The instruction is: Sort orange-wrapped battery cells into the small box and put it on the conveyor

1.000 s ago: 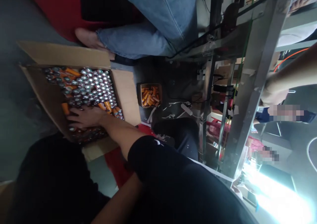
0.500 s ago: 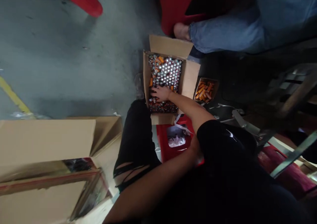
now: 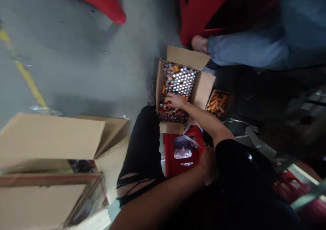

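Observation:
An open cardboard box (image 3: 205,89) stands on the floor, filled with batteries (image 3: 183,80). Silver ends point up in its far part, while orange sides show among the nearer ones. Over the left middle of the box, my right hand (image 3: 176,100) rests on the batteries with its fingers stretched out; whether it has any in it is blurred. Beside the red plastic stool (image 3: 168,155), my left hand (image 3: 210,165) is close to my body. Shadow hides its fingers.
A smaller box (image 3: 227,103) of orange batteries stands right of the big one. Another person's leg in jeans (image 3: 244,50) and a red chair (image 3: 193,16) are beyond. Large cardboard cartons (image 3: 53,135) stand at left. Yellow tape (image 3: 29,77) marks the floor.
The whole view has shifted, so the boxes appear lower and further right. My right hand stays over the batteries, its fingers less spread. My left hand remains by the stool.

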`<state>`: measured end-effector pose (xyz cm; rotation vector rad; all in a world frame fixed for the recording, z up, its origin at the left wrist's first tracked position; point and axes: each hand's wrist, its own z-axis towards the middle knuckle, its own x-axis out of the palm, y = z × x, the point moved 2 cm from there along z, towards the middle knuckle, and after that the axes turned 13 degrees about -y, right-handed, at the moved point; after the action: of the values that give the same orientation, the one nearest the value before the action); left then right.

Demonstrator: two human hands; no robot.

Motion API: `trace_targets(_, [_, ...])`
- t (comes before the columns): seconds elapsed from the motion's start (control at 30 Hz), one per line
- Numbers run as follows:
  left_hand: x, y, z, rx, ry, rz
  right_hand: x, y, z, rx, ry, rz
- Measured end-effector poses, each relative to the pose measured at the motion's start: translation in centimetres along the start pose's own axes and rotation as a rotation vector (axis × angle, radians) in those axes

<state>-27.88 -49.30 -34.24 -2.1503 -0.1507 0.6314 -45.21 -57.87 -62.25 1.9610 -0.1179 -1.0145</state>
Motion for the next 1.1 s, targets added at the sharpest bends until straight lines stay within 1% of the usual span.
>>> trace_targets(0.1, [0.0,0.4,0.4,-0.003,0.073,0.036,-0.4,-2.0,0.3,0.109,-0.143,0.153])
trace_targets(0.2, [-0.2,0.8,0.2,0.013,0.098,0.067,-1.0,-3.5,0.5,0.266,-0.286,0.283])
trace_targets(0.3, [-0.5,0.7,0.0,0.033,0.105,0.093,-2.0,-4.4,0.7,0.423,-0.379,0.400])
trace_targets(0.47, [-0.7,0.4,0.2,0.066,0.103,0.099,-4.1,-5.1,0.0,0.626,-0.447,0.583])
trace_targets(0.57, [-0.8,0.5,0.4,0.055,0.124,0.110,-5.7,-4.7,-1.3,0.719,-0.447,0.676])
trace_targets(0.63, [-1.0,0.5,0.5,0.054,0.133,0.120,-7.2,-4.1,-2.6,0.766,-0.433,0.727])
trace_targets(0.73, [-1.2,0.6,0.4,0.060,0.128,0.133,-10.3,-3.2,-5.7,0.819,-0.405,0.772])
trace_targets(0.8, [-1.4,0.5,0.4,0.064,0.117,0.143,-12.9,-3.0,-8.8,0.848,-0.404,0.775])
trace_targets(0.87, [-1.4,0.5,0.3,0.070,0.107,0.154,-15.7,-3.2,-12.6,0.891,-0.405,0.755])
trace_targets(0.93, [-1.4,0.4,0.2,0.076,0.094,0.162,-18.3,-3.9,-16.7,0.955,-0.401,0.713])
trace_targets(1.0, [-1.4,0.4,0.1,0.085,0.082,0.167,-20.6,-4.8,-20.6,1.023,-0.408,0.651])
trace_targets(1.07, [-1.4,0.4,0.1,0.094,0.081,0.168,-22.0,-6.0,-23.5,1.076,-0.436,0.581])
trace_targets(1.1, [-1.4,0.5,0.1,0.096,0.084,0.168,-22.3,-6.7,-24.4,1.100,-0.452,0.547])
